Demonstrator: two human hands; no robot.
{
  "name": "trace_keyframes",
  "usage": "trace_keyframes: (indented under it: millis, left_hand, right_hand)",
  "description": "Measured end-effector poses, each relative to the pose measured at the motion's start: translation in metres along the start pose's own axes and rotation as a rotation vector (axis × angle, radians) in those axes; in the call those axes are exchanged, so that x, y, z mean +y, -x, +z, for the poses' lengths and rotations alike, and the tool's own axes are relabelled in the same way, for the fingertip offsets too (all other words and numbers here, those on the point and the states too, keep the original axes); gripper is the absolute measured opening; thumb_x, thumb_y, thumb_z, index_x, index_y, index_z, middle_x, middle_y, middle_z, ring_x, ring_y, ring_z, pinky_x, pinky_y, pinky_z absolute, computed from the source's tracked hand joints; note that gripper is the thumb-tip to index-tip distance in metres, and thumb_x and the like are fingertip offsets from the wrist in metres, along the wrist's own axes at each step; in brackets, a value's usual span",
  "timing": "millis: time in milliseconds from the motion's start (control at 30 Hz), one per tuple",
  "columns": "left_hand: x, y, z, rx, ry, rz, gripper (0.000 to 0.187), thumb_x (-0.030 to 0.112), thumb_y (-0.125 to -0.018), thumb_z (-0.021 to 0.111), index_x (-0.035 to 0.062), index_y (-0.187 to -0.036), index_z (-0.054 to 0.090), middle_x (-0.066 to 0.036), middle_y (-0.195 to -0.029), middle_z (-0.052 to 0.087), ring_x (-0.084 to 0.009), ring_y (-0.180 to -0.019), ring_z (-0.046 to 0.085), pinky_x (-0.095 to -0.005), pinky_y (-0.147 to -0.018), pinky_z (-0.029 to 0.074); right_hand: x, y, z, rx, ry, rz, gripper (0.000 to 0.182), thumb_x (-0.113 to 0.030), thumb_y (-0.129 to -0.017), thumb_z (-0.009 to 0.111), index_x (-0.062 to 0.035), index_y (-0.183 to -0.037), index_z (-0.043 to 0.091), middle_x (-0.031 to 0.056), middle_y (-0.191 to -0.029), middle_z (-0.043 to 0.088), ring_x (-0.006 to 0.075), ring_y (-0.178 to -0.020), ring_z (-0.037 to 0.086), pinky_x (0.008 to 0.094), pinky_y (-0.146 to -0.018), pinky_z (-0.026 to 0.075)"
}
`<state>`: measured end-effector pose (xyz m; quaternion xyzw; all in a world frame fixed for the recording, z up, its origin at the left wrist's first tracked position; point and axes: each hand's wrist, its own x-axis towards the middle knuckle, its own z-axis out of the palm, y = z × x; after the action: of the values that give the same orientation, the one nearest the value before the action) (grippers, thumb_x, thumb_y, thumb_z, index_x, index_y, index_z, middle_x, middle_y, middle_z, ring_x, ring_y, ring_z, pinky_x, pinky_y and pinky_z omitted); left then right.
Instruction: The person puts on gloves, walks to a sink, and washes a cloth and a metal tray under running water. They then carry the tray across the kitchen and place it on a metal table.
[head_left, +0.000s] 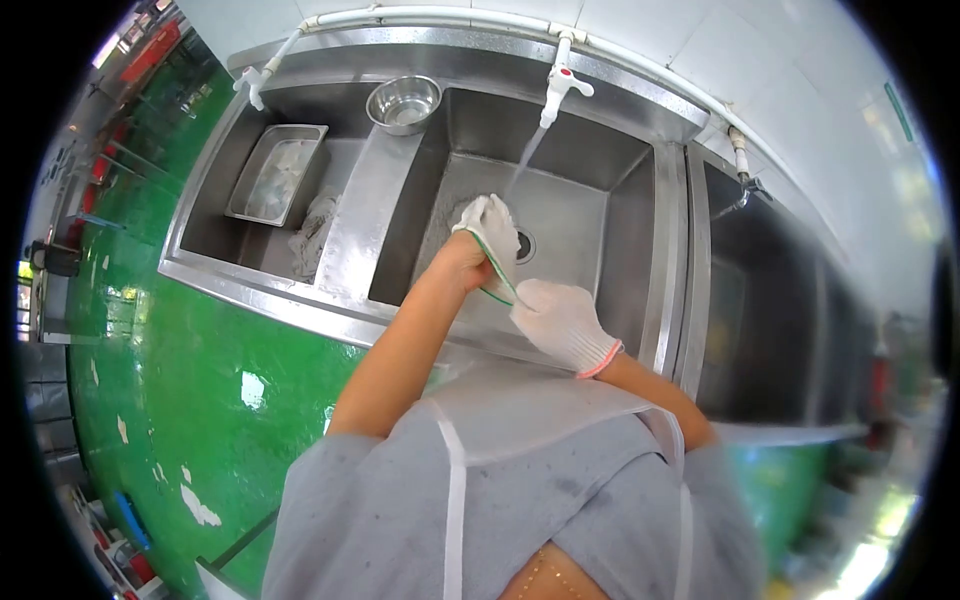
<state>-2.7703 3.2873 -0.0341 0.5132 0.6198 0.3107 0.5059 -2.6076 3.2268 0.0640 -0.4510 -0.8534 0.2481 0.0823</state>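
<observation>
My left hand [486, 218] is partly inside a white knit glove [507, 250] with a green-edged cuff; its fingers point away from me over the sink basin [575, 225] and seem extended, though the cloth covers them. The bare wrist and thumb base show below the cuff. My right hand [558, 318] wears a white knit glove with an orange-red cuff. Its fingers are closed on the green-edged cuff of the left glove. Just beyond the left hand, a stream of water [524, 160] runs from a white tap [562, 92] into the basin, near the drain [524, 245].
A round steel bowl [404, 104] stands on the ledge between basins. The left basin holds a rectangular steel pan [300, 190] and a crumpled greyish cloth [315, 235]. Another tap [742, 190] is over a dark basin at right. The green floor [230, 400] looks wet.
</observation>
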Motion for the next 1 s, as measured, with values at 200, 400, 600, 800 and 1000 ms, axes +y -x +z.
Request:
trace_keyframes:
  millis: [200, 400, 600, 800, 1000]
  left_hand:
    - [-0.061, 0.034, -0.043, 0.091, -0.101, 0.462, 0.023, 0.022, -0.079, 0.07, 0.0019, -0.088, 0.066, -0.015, -0.095, 0.064, -0.0259, -0.087, 0.058, -0.042, -0.078, 0.047]
    - [-0.063, -0.067, 0.073, 0.214, 0.59, -0.1, 0.035, 0.029, -0.082, 0.062, 0.0044, -0.107, 0.058, -0.017, -0.115, 0.058, -0.0312, -0.103, 0.055, -0.0453, -0.092, 0.042]
    - [-0.052, -0.075, 0.081, 0.007, 0.97, -0.042, 0.036, 0.03, -0.083, 0.061, 0.0048, -0.108, 0.058, -0.017, -0.114, 0.059, -0.0319, -0.103, 0.055, -0.0462, -0.091, 0.042]
    - [-0.038, -0.062, 0.07, -0.163, 1.128, 0.009, 0.036, 0.031, -0.084, 0.06, 0.0053, -0.109, 0.058, -0.017, -0.113, 0.059, -0.0327, -0.102, 0.055, -0.0472, -0.09, 0.043]
    - [-0.03, -0.05, 0.074, -0.314, 1.256, 0.062, 0.036, 0.032, -0.085, 0.06, 0.0057, -0.11, 0.058, -0.017, -0.112, 0.06, -0.0334, -0.101, 0.055, -0.0482, -0.088, 0.044]
  right_hand:
    - [0.017, -0.026, 0.03, -0.013, -0.116, 0.063, 0.031, -0.033, -0.095, 0.053, -0.0079, -0.102, 0.07, 0.0207, -0.091, 0.067, 0.0392, -0.086, 0.064, 0.0435, -0.074, 0.049]
    - [0.055, -0.007, 0.036, 0.009, -0.234, -0.007, 0.026, -0.024, -0.09, 0.055, -0.0023, -0.087, 0.069, 0.0146, -0.079, 0.067, 0.0261, -0.075, 0.065, 0.0376, -0.072, 0.05]
    - [0.029, -0.037, 0.018, 0.292, 0.118, -0.604, 0.013, -0.013, -0.082, 0.061, -0.0044, -0.079, 0.07, 0.0125, -0.072, 0.067, 0.0233, -0.069, 0.067, 0.0348, -0.066, 0.052]
    - [0.014, -0.041, 0.011, 0.237, 0.048, -0.638, 0.01, -0.008, -0.079, 0.063, -0.0019, -0.076, 0.069, 0.0085, -0.063, 0.064, 0.0176, -0.054, 0.063, 0.0309, -0.053, 0.052]
    - [0.055, -0.046, 0.041, -0.033, -0.314, -0.365, 0.012, -0.011, -0.08, 0.062, -0.0002, -0.08, 0.067, 0.0093, -0.071, 0.061, 0.0221, -0.059, 0.059, 0.036, -0.051, 0.046]
